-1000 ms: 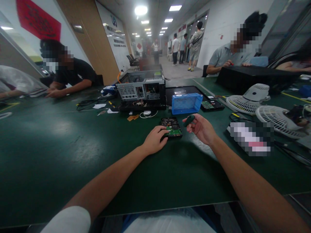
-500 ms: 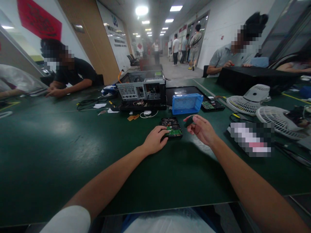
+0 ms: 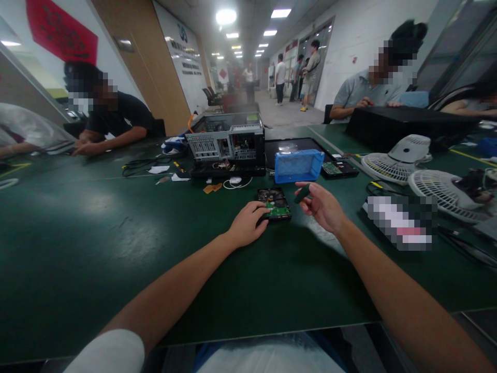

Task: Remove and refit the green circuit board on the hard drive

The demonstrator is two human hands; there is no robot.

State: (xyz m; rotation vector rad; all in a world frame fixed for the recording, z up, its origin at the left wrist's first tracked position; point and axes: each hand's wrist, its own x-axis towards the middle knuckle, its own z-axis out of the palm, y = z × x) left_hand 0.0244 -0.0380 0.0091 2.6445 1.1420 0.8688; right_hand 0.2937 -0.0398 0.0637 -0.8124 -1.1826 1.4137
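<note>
Hard drive braced, driver lifted clear

The hard drive lies board-side up near the middle of the tabletop, nearer the far edge than the near one. The left hand presses on its near-left corner, fingers curled over the edge. The right hand pinches a dark-handled screwdriver just right of the drive, with the tool raised off the drive (tip hidden). The green circuit board sits in place on the drive; whether any of its screws are out cannot be told. A blue bin and an open computer case stand beyond, toward the far edge.
</note>
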